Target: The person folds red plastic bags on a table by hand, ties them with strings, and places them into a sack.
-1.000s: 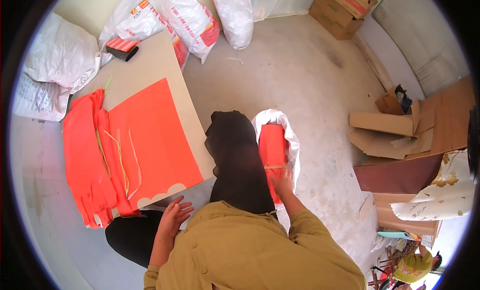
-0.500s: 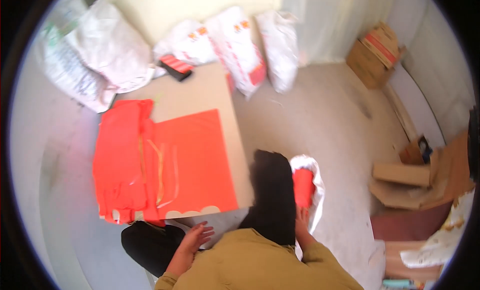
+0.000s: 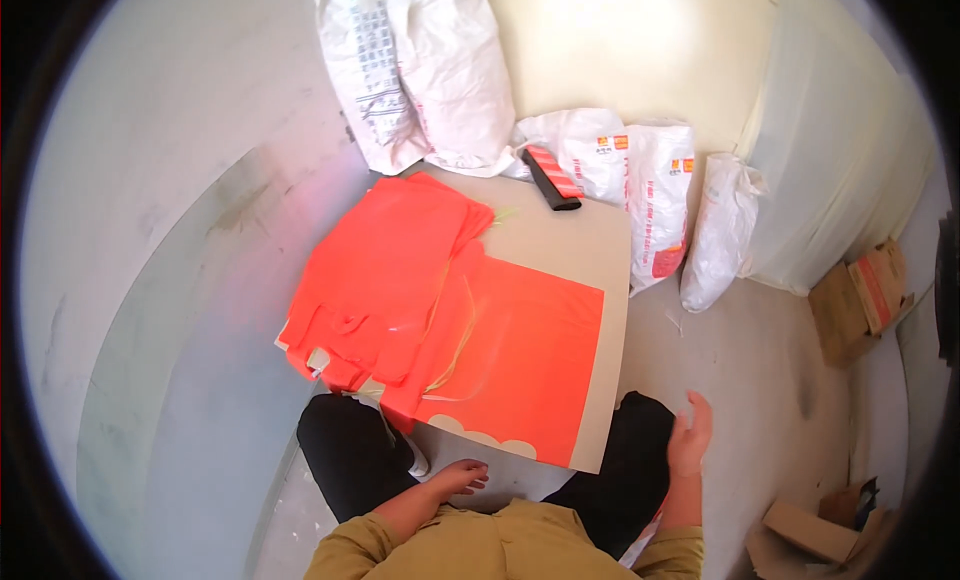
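My right hand [image 3: 690, 435] is raised beside my right knee, its fingers stretched out with nothing in them. My left hand [image 3: 464, 478] rests over my lap, fingers loosely apart and holding nothing. Between my knees and beyond lies a tan board [image 3: 614, 380]. A flat red cloth-like sheet [image 3: 535, 350] covers its near right part, its near edge cut in scallops. Left of it, a stack of folded red pieces [image 3: 385, 250] overlaps the sheet. Thin yellow strips [image 3: 455, 352] trail along the stack's right edge.
A black object with a red striped top [image 3: 555, 180] lies at the board's far edge. White sacks [image 3: 455, 80] line the far wall, with a slimmer white sack [image 3: 722, 235] to their right. Cardboard boxes [image 3: 860, 305] stand at right, and opened cardboard [image 3: 810, 530] lies at lower right.
My right hand has come up, empty, from the red roll in the white bag beside my right leg. The view has swung, and that bag is now almost entirely hidden. My left hand stays over my lap.
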Tool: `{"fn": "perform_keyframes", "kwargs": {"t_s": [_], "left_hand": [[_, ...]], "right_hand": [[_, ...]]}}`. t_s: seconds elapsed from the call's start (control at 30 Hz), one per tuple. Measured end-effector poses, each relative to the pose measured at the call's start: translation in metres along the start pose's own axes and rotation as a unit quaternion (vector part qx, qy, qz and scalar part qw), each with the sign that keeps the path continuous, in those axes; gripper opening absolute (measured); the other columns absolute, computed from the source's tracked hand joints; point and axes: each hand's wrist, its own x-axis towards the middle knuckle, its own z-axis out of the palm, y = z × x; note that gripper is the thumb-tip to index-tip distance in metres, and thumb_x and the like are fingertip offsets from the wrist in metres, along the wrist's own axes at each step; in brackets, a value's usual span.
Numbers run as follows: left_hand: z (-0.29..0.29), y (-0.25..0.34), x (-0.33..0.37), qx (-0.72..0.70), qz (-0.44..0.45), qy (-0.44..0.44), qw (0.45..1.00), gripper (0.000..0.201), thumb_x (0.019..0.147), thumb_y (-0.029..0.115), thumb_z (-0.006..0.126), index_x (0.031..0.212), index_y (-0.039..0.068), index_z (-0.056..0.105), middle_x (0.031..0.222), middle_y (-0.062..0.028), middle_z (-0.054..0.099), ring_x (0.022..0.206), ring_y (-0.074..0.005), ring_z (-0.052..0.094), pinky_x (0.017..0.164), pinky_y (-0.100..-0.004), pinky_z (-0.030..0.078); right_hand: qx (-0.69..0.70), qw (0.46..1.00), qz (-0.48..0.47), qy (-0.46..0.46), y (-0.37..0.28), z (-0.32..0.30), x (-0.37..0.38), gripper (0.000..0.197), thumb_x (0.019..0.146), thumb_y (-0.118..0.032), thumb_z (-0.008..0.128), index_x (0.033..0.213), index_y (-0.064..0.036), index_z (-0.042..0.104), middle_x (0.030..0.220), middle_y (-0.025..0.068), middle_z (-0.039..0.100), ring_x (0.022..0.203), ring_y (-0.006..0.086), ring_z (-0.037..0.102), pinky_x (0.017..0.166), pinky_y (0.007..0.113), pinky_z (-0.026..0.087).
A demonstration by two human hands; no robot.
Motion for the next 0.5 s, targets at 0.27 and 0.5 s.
{"fn": "perform_keyframes", "kwargs": {"t_s": [0.27,0.5], "left_hand": [[0.002,-0.015,-0.006,0.054,0.069,0.0,0.996,0.055,0.09,0.043,0.06,0.132,0.009,0.053,0.11,-0.0059,0.064,0.092,-0.0176,0.065,0.076,-0.032,0.05],[0.012,-0.022,0.006,0.174,0.167,-0.001,0.971,0.049,0.089,0.042,0.06,0.123,0.007,0.061,0.103,-0.0142,0.068,0.088,-0.0214,0.066,0.079,-0.0339,0.052]], "right_hand": [[-0.16,0.96,-0.116,-0.197,0.005,0.035,-0.008,0.025,0.08,-0.014,0.068,0.101,-0.0033,0.061,0.103,0.0161,0.063,0.1,0.0379,0.055,0.09,0.047,0.043],[-0.216,0.956,-0.063,-0.186,0.017,0.027,-0.015,0.02,0.088,-0.02,0.063,0.097,-0.0023,0.065,0.1,0.0153,0.065,0.096,0.035,0.06,0.085,0.043,0.048]]}}
